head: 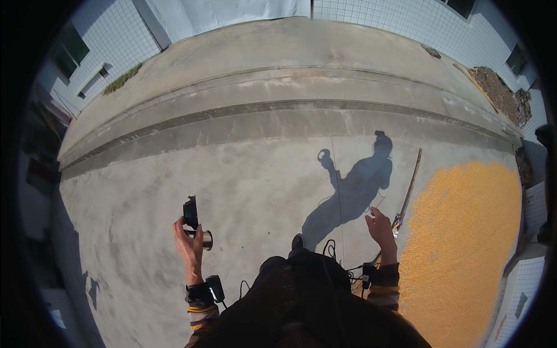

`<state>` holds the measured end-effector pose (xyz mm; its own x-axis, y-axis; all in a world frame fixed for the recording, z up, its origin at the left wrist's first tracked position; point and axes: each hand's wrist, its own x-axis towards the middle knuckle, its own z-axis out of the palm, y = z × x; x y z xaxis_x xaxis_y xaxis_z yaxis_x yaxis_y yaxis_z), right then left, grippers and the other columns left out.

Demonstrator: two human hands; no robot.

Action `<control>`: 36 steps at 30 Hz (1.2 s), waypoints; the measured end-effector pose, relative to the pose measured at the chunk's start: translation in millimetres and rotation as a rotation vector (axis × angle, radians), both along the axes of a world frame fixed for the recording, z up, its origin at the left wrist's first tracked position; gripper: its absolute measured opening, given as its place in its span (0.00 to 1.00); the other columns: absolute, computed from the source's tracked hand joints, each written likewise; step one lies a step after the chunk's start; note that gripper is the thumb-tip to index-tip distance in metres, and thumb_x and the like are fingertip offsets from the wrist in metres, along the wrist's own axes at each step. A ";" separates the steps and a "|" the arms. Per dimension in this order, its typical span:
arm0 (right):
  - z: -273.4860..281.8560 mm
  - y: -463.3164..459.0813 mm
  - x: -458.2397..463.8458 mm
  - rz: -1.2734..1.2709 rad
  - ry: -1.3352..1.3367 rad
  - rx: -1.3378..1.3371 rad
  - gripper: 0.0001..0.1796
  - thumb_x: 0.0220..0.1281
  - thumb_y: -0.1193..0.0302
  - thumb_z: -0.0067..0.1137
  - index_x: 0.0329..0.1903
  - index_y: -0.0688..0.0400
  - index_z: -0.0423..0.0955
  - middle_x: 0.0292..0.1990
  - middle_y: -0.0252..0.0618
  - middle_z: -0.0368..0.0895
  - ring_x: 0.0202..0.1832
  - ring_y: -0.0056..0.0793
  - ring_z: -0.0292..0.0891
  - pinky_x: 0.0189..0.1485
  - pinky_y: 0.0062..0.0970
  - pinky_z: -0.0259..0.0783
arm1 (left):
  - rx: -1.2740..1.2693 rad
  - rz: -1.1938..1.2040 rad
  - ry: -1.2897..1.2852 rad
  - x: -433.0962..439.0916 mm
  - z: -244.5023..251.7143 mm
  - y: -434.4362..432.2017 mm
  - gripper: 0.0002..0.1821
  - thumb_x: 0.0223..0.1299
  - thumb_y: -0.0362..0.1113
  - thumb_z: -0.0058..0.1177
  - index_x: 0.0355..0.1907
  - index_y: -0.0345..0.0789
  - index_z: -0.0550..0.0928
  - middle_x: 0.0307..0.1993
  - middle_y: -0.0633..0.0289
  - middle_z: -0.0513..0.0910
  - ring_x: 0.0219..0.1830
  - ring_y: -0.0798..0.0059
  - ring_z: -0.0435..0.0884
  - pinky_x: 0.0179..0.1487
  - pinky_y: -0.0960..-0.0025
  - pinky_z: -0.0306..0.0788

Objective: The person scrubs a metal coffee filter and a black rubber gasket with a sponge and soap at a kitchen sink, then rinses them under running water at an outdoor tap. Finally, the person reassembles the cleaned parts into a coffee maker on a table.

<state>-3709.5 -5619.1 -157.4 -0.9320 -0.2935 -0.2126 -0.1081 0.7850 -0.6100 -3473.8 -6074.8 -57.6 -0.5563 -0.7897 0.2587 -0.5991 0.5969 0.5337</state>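
My left hand (189, 247) is raised in front of me on the left. Its fingers and thumb grip a shiny metal cup-like container (207, 240). A black plastic piece (190, 213) stands up beyond the fingertips, close against the metal; whether it is the container's lid or a separate part I cannot tell. My right hand (381, 228) is held out on the right with its fingers loosely bent and apart, and nothing shows in it. Close to this hand, a broom's wooden handle (411, 182) lies along the ground; my right forearm partly hides its lower end.
Yellow grain, apparently corn kernels (461, 252), is spread over the concrete on the right. A low concrete step (261, 124) crosses ahead, below white-tiled walls (374, 21). Black devices with cables hang near my left wrist (215, 288) and right wrist (368, 273).
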 end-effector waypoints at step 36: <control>37.5 -471.9 -1054.5 0.096 0.095 0.196 0.26 0.59 0.66 0.57 0.57 0.67 0.66 0.52 0.56 0.74 0.53 0.53 0.71 0.57 0.41 0.68 | -0.088 -0.093 -0.111 -1105.2 64.8 -480.8 0.27 0.45 0.30 0.62 0.52 0.31 0.72 0.44 0.56 0.74 0.33 0.64 0.73 0.39 0.64 0.69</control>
